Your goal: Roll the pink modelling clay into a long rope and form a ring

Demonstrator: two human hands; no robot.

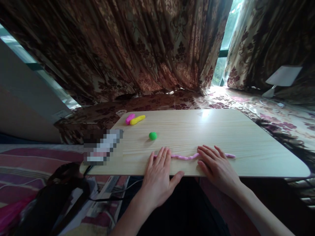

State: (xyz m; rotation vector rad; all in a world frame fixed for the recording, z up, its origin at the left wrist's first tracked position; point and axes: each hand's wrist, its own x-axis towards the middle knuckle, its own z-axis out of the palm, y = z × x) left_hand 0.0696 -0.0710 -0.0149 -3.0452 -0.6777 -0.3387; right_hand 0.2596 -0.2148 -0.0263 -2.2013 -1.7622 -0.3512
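A long, thin, slightly wavy roll of light pink modelling clay [183,157] lies crosswise near the front edge of the table. My left hand [158,173] rests flat over its left part, fingers stretched forward and thumb out to the side. Over the right part lies my right hand [215,165], palm down with fingers extended. The roll's middle shows between the hands, and its right end sticks out past my right fingers. Beyond my left hand sits a green ball of clay [153,136]. What lies under both palms is hidden.
At the table's [258,154] far left lie a bright pink clay piece [130,118] and a yellow clay piece [137,120], side by side. A blurred-out object [104,147] is on the left edge. A white lamp [283,77] stands on the sill at the right.
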